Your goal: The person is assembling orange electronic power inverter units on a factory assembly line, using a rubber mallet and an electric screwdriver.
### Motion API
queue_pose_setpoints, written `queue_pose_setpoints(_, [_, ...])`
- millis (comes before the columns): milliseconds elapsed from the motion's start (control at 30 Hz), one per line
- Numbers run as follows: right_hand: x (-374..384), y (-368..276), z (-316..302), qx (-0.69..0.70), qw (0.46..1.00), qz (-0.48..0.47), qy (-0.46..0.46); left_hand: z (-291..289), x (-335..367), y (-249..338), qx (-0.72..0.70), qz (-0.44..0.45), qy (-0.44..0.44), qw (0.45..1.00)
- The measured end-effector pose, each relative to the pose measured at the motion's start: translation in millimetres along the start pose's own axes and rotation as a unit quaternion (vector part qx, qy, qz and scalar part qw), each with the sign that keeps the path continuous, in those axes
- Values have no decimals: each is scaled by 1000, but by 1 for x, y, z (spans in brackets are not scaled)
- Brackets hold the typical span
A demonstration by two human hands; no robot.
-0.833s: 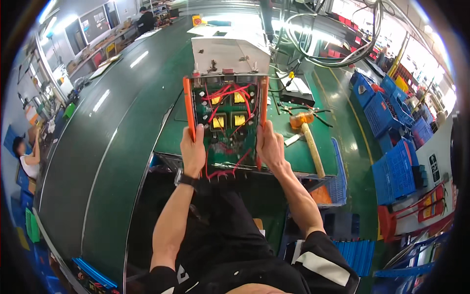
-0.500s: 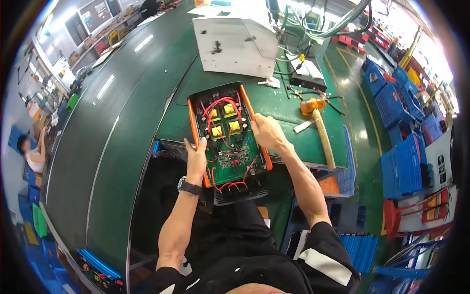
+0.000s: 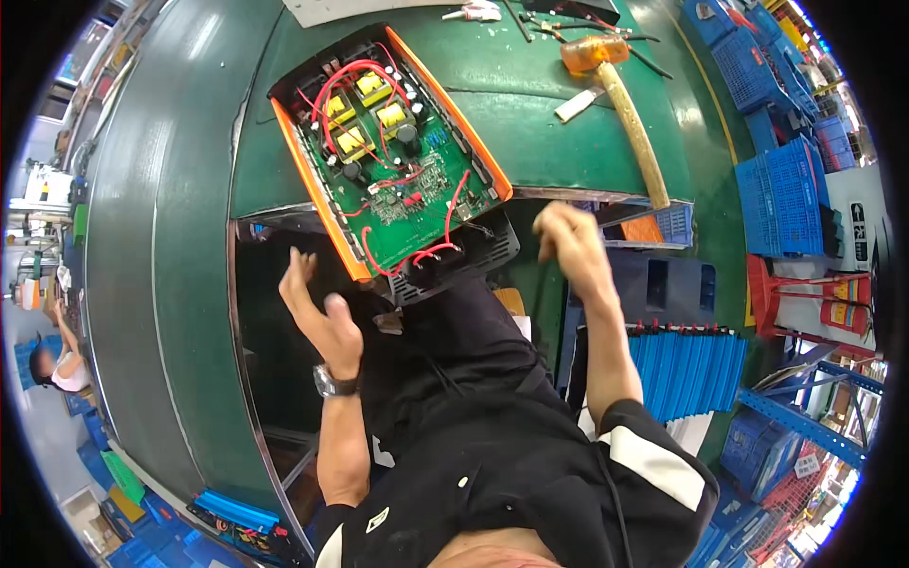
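An open electronics unit with orange side rails, probably a power inverter (image 3: 402, 204), rests tilted on the green bench, its near end jutting past the edge above my lap. Inside are a green circuit board, yellow-wrapped transformers and red wires; a black vented end plate (image 3: 464, 260) hangs at its near end. My left hand (image 3: 322, 317), with a watch on the wrist, is off the unit's lower left corner, fingers spread and empty. My right hand (image 3: 575, 248) hovers right of the end plate, apart from it, fingers loosely bent with nothing visible in them.
A mallet with an amber head (image 3: 595, 55) and wooden handle lies on the bench at right, beside a small flat-bladed tool (image 3: 578, 104). Black cables (image 3: 606, 28) lie behind. Blue finned parts (image 3: 682, 369) stand at lower right; blue crates (image 3: 781, 199) line the aisle.
Both hands have let go of the unit and drawn away from its sides. It now sits on the bench edge, turned slightly. My view has tipped lower, toward my lap.
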State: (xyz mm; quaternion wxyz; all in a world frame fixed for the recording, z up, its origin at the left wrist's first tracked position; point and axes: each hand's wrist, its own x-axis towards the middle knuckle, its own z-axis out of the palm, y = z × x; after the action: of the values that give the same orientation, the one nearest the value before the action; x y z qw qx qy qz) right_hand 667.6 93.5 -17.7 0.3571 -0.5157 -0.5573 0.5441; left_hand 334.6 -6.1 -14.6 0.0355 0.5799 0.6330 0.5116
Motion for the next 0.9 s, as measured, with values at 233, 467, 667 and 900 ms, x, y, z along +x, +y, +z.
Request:
queue_pose_setpoints(233, [13,82,84,132,955,105,-245,22,-69,-4,118,197,-56,972])
queue_pose_setpoints(467, [20,85,78,190,955,-47,-223,17,-54,17,60,203,-78,974])
queue_pose_setpoints(667, [-27,-8,85,371,915,32,-153,-3,-9,106,214,204,-58,954])
queue_pose_setpoints(900, [-20,-47,88,328,925,-85,-169,2,70,129,330,212,-157,906])
